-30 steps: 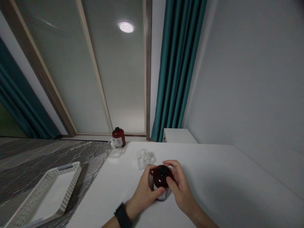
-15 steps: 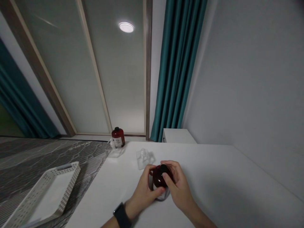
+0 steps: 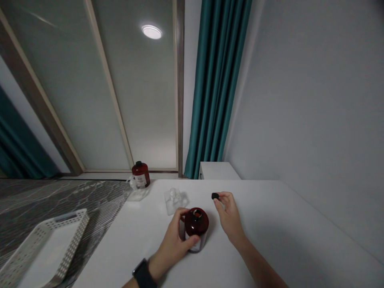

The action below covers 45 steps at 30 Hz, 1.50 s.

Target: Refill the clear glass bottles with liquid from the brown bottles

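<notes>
A dark red bottle point(image 3: 195, 224) with an uncovered neck stands on the white table point(image 3: 252, 240). My left hand point(image 3: 175, 236) is wrapped round its left side, the thumb across the front over its pale label. To the right of the bottle and apart from it, my right hand point(image 3: 229, 216) pinches a small black cap point(image 3: 215, 196) between thumb and fingers. Just beyond the left hand lies a clear plastic pump head in its packaging point(image 3: 173, 201), too blurred to make out fully.
At the table's far left corner stands a second red bottle point(image 3: 141, 175) with its black cap on, another clear plastic packet point(image 3: 137, 194) in front of it. A white perforated basket point(image 3: 72, 240) sits left of the table. A white cabinet point(image 3: 219, 170) stands behind.
The black cap has come off the bottle and moved right and away in my right hand. My left hand still holds the bottle. The view has shifted slightly to the right.
</notes>
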Each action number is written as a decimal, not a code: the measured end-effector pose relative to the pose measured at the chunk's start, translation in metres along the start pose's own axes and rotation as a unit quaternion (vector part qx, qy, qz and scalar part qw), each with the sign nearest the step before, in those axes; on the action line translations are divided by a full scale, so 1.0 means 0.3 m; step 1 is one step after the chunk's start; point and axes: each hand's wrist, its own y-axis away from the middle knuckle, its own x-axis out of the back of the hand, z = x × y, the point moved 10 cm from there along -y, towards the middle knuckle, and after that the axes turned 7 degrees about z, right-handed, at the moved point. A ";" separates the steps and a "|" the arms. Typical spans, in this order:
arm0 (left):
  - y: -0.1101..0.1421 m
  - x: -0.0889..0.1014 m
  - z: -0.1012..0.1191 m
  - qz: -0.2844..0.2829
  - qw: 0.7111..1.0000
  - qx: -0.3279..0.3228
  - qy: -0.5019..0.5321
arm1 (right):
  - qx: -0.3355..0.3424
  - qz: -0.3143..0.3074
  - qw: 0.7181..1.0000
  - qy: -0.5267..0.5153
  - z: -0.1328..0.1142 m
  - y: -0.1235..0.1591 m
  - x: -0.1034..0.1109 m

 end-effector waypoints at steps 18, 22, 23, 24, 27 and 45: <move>-0.006 0.008 0.015 0.011 1.000 -0.011 0.000 | 0.078 -0.082 0.956 0.270 0.221 -0.049 0.021; -0.003 0.005 0.010 0.007 1.000 -0.008 -0.003 | 0.080 -0.068 0.961 0.257 0.178 -0.057 0.027; -0.002 0.004 0.007 0.007 1.000 -0.007 -0.005 | 0.083 -0.066 0.963 0.247 0.156 -0.057 0.025; -0.001 0.003 0.004 0.006 1.000 -0.006 -0.006 | 0.087 -0.069 0.966 0.232 0.131 -0.053 0.020; 0.003 0.002 0.007 0.002 1.000 -0.017 -0.005 | 0.098 -0.101 0.975 0.173 0.042 -0.021 -0.016; -0.153 0.332 -0.138 0.203 0.948 -0.074 -0.233 | -0.037 -0.343 0.929 -0.131 -0.179 0.203 -0.211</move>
